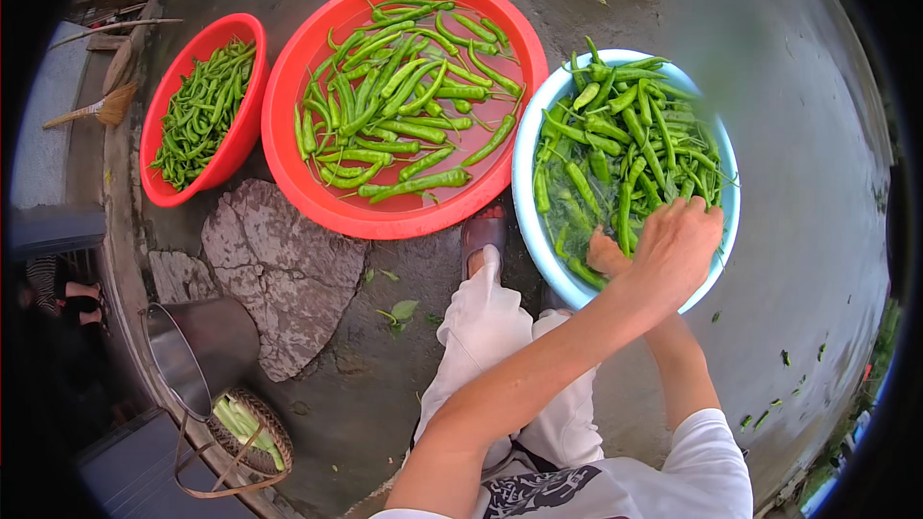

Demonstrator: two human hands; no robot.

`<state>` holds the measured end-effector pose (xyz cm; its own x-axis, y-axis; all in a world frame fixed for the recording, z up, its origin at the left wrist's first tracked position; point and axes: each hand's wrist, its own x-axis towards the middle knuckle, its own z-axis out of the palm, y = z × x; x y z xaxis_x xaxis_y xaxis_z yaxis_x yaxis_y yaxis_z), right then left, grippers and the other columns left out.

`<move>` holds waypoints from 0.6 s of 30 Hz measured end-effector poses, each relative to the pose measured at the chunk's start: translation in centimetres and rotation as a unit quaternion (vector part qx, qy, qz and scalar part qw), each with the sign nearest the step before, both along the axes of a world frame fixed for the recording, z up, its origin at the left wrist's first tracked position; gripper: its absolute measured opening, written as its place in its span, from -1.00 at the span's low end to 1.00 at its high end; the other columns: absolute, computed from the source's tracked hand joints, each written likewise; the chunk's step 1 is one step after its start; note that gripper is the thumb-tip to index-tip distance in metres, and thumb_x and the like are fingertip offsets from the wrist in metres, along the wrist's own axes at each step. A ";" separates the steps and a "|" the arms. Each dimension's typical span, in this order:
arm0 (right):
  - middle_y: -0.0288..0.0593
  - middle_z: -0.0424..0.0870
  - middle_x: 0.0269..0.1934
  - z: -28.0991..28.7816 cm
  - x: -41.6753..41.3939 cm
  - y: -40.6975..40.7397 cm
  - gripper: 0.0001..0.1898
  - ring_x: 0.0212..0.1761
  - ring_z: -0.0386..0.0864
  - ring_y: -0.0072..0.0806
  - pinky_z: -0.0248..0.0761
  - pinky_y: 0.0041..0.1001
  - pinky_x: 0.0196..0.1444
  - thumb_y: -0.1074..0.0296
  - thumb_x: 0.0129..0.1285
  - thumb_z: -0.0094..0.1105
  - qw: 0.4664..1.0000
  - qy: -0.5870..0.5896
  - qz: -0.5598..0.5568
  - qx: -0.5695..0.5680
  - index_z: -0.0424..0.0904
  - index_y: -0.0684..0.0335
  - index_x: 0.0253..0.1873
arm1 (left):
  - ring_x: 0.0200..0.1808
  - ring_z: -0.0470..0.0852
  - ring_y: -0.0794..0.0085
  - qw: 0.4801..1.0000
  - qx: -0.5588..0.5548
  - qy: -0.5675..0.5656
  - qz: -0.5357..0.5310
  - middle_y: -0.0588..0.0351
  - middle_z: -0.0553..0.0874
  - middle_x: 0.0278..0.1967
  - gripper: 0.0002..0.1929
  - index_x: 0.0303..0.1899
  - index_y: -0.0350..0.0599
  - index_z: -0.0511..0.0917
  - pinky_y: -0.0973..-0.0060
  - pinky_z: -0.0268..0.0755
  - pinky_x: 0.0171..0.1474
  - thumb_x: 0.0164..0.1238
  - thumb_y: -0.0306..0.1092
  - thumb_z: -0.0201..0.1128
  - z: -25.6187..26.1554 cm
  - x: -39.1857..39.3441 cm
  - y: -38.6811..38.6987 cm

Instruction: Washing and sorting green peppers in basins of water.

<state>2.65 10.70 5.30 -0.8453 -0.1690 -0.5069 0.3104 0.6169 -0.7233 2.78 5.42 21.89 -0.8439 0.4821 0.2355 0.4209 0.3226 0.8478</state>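
A light blue basin [535,245] on the right holds water and many long green peppers [638,122], heaped at its far side. My left forearm crosses over the right one. Knuckles up, my left hand [681,241] is at the basin's near right side, its fingertips down among the peppers and out of sight. Further left, my right hand [606,254] dips into the water beside some peppers, mostly covered by my left forearm. What either hand grips is hidden.
A big red basin [288,191] holds peppers in water. Left of it, a smaller red basin [249,137] holds more peppers. A flat stone [281,267], a metal bucket [216,339] and a wicker basket [281,432] sit nearer on the wet concrete. A straw broom [112,107] lies far left.
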 end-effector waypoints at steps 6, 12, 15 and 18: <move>-0.04 0.65 -0.17 3.8 3.3 7.4 -0.49 -0.19 0.61 -0.26 0.44 -0.27 -0.03 0.03 0.35 0.16 0.998 0.054 0.036 0.005 0.44 0.42 0.13 | -0.21 0.68 0.10 0.999 -0.021 0.010 -0.023 -0.13 0.65 -0.33 -0.85 -0.38 -0.29 0.58 0.23 0.55 -0.16 -0.07 -0.64 0.30 1.4 -0.2 2.5; -0.08 0.63 -0.16 6.0 9.2 13.8 -0.46 -0.20 0.60 -0.34 0.41 -0.31 -0.05 0.00 0.38 0.15 0.993 0.105 0.058 -0.017 0.40 0.40 0.18 | -0.26 0.66 -0.03 1.000 0.012 0.006 -0.025 -0.17 0.62 -0.38 -0.91 -0.37 -0.34 0.55 0.15 0.54 -0.18 0.04 -0.61 0.15 0.8 -0.5 1.5; -0.11 0.63 -0.15 7.2 8.9 13.6 -0.45 -0.20 0.59 -0.38 0.40 -0.33 -0.05 -0.01 0.40 0.15 0.988 0.133 0.068 -0.028 0.37 0.39 0.20 | -0.26 0.65 -0.02 0.996 0.087 0.017 0.001 -0.16 0.61 -0.37 -0.87 -0.31 -0.34 0.53 0.15 0.52 -0.18 0.06 -0.60 0.16 1.8 -0.9 2.1; 0.04 0.51 0.19 13.0 -1.9 1.4 -0.26 0.12 0.59 -0.38 0.44 -0.41 0.17 -0.07 0.47 0.01 0.983 -0.146 0.014 -0.115 -0.02 0.26 0.53 | -0.27 0.64 -0.01 0.992 0.117 0.014 0.045 -0.13 0.60 -0.37 -0.85 -0.27 -0.32 0.51 0.14 0.50 -0.20 0.07 -0.59 0.16 1.5 -1.7 0.8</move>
<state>0.72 12.10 18.28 -0.6634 -0.3281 -0.6726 0.5101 0.4593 -0.7272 1.12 6.26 23.38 -0.8725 0.3351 0.3556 0.4232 0.1545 0.8928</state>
